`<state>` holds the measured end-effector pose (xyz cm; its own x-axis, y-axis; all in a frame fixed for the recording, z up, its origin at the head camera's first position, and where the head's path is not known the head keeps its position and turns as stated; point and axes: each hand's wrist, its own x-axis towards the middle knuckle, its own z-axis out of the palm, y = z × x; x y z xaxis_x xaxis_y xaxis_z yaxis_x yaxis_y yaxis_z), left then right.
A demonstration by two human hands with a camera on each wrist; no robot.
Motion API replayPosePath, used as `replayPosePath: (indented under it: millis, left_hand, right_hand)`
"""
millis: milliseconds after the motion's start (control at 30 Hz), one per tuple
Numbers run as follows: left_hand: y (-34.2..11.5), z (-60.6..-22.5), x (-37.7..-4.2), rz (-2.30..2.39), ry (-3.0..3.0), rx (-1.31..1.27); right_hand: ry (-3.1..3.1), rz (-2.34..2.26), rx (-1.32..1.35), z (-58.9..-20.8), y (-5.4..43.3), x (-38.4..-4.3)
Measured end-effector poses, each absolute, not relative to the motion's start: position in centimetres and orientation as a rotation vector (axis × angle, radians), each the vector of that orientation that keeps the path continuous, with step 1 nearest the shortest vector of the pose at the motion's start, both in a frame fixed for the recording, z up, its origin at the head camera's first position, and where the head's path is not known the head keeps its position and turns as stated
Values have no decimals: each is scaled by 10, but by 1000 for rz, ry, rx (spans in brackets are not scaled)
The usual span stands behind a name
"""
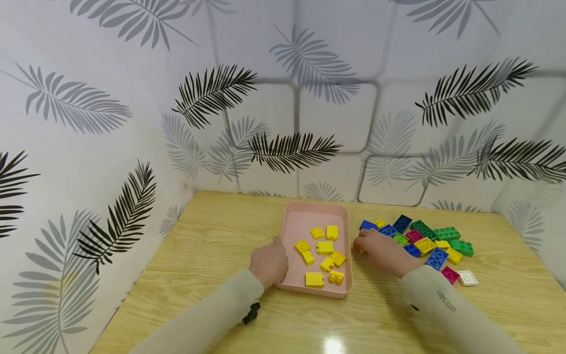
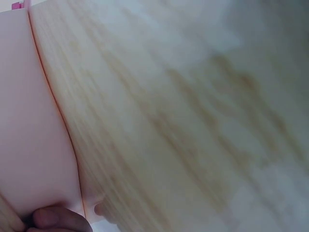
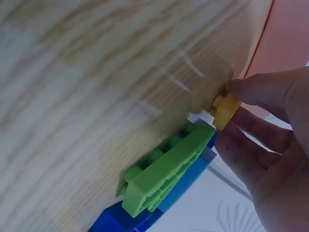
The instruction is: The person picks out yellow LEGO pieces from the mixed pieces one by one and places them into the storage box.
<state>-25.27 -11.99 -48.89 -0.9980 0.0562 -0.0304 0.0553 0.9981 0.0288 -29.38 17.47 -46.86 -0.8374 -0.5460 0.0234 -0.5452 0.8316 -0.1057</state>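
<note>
Pink tray (image 1: 292, 223), shallow and rectangular, mid-table on the light wooden table (image 1: 212, 236) in the head view. It contains nine or so yellow bricks (image 1: 325, 247), scattered loose. The left hand (image 1: 268, 264) grips the tray's near left edge, thumb on the rim and fingers curled round the wall. The right hand (image 1: 381, 251) rests on the table just right of the tray, at the left margin of a mixed brick pile (image 1: 424, 241) in blue, green, magenta, yellow and white. A patch of yellow shows at its fingertips. Leaf-patterned wall panels (image 1: 283, 98) enclose the far and side edges.

Left wrist view, blurred: the tray wall (image 2: 34, 125) fills the left side, wood grain the rest. A thumb tip (image 2: 58, 218) presses the wall at the bottom edge.

Right wrist view: the right hand's fingers (image 3: 260, 89) pinch one small yellow brick (image 3: 226, 110), held just above the table, close beside the tray edge (image 3: 263, 34). Directly beside it lies a light green brick (image 3: 164, 176), tilted and resting on a blue brick (image 3: 145, 217).
</note>
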Motion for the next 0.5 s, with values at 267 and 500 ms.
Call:
replayPosePath:
  millis: [267, 500]
  left_hand:
    - [-120, -489, -253, 70, 3116, 78]
    - [-119, -490, -254, 71, 3101, 70]
  right_hand:
    - [3057, -139, -962, -453, 169, -287]
    - [3082, -177, -1000, -441, 158, -281]
